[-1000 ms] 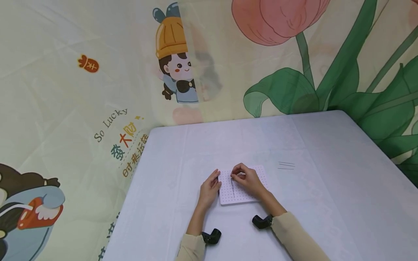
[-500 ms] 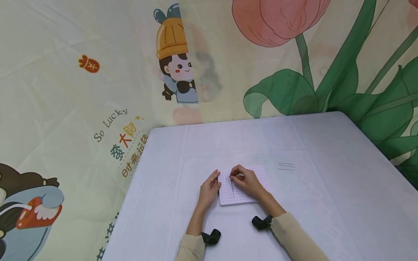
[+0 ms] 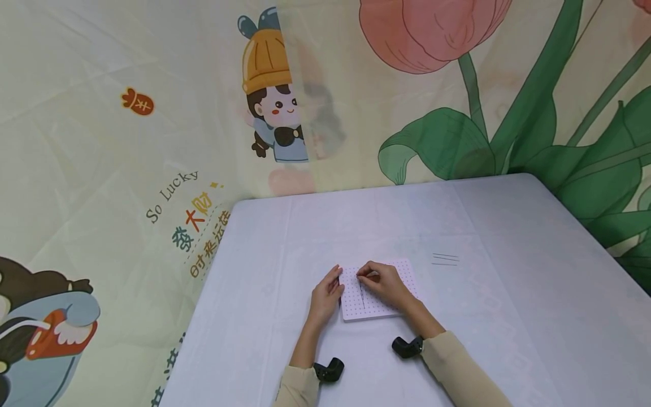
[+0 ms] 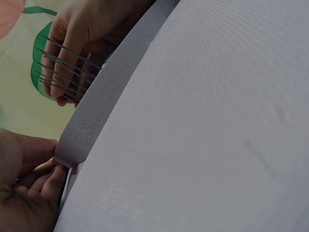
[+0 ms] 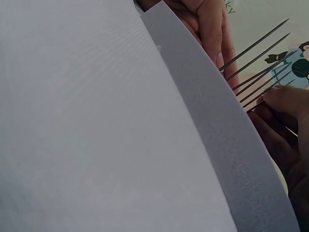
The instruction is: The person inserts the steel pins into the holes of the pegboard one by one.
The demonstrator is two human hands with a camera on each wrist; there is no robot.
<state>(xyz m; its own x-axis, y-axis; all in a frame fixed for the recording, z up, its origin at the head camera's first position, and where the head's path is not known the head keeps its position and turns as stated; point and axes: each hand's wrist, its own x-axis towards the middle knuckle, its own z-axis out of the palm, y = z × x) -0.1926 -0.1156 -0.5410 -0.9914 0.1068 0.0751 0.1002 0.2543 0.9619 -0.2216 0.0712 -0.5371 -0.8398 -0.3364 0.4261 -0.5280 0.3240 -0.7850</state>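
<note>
A white board point(image 3: 352, 312) with a grid of small holes lies on the table. Several thin dark metal rods point(image 5: 255, 45) stand upright in a row on its left half. My left hand point(image 3: 324, 299) grips the board's left edge; in the left wrist view its thumb point(image 4: 41, 149) and fingers pinch a corner. Over the far end of the row, my right hand point(image 3: 389, 285) pinches a rod between thumb and index finger, close over the board's surface. The right wrist view shows that thumb point(image 5: 285, 99) at the last rod, whose lower part is hidden by the board's side.
Three loose thin rods point(image 3: 445, 260) lie side by side on the white-covered table point(image 3: 488, 316), right of the board. A printed cloth wall point(image 3: 335, 130) stands behind and to the left. A black wrist camera sits on each forearm.
My right hand has sunk slightly toward the board and shifted a little left, still pinching the rod. The left hand and the board have stayed in place.
</note>
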